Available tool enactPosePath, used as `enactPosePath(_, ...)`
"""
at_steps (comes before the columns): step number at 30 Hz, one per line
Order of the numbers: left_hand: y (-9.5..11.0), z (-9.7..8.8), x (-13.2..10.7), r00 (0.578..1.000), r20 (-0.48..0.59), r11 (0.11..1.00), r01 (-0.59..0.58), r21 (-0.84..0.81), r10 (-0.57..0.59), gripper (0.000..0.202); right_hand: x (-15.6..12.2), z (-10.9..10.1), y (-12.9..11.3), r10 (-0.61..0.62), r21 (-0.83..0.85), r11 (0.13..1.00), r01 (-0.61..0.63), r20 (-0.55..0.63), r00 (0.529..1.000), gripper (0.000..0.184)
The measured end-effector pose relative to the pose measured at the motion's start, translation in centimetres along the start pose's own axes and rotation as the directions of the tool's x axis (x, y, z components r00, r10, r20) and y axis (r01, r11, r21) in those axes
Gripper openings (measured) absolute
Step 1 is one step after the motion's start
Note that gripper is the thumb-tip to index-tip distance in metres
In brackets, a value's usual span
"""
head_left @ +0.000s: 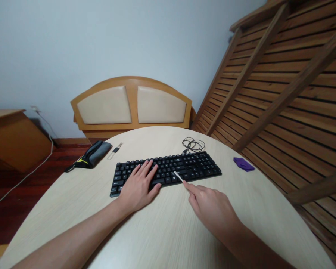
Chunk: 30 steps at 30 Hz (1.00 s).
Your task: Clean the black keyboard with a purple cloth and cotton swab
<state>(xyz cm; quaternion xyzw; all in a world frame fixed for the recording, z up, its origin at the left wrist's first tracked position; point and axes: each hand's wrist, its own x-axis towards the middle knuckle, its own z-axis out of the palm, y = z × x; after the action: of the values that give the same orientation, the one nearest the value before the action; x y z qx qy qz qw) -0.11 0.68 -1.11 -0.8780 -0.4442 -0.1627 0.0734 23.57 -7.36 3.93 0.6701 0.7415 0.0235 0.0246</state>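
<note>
**Pale Table (162,235), Black Keyboard (193,164), Slim White Stick (178,175)**

A pale blue wall (123,37) fills the upper part of the frame, and slatted wooden boards (291,82) lean across the right side. The rounded table spreads over the lower centre, with a padded headboard (134,101) behind it. The keyboard lies on the table at the centre of the frame. The left hand (137,188), left of centre, rests on its keys, fingers spread wide. The right hand (212,205), lower right of centre, pinches the stick between narrowed fingers; its tip is at the keyboard's near keys, though contact is unclear. A dark pouch (98,154) lies at centre left, a coiled cable (195,141) beyond the keyboard, a purple cloth (243,164) at centre right.
</note>
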Motion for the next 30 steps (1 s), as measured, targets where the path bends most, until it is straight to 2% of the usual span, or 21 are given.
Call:
enactPosePath(7,0.0,0.1,0.0,1.000,0.001,1.000,-0.001,-0.007,0.001,0.064,-1.3,-0.5,-0.5,0.020,-0.060,0.998,-0.016,0.067,0.998,0.047)
enactPosePath(16,0.0,0.0,0.0,1.000,-0.001,1.000,-0.005,0.010,0.005,0.064,-1.6,0.1,-0.8,0.036,-0.085,0.996,-0.033,0.037,0.999,0.048)
enactPosePath(21,0.0,0.1,0.0,1.000,-0.005,1.000,-0.002,-0.004,0.002,0.064,-1.6,0.2,-0.3,0.079,-0.097,0.992,-0.083,-0.048,0.996,0.046)
enactPosePath(30,0.0,0.1,-0.1,1.000,-0.015,1.000,-0.003,0.002,0.003,0.064,-1.6,0.9,-0.1,0.076,-0.123,0.989,-0.078,-0.020,0.997,0.047)
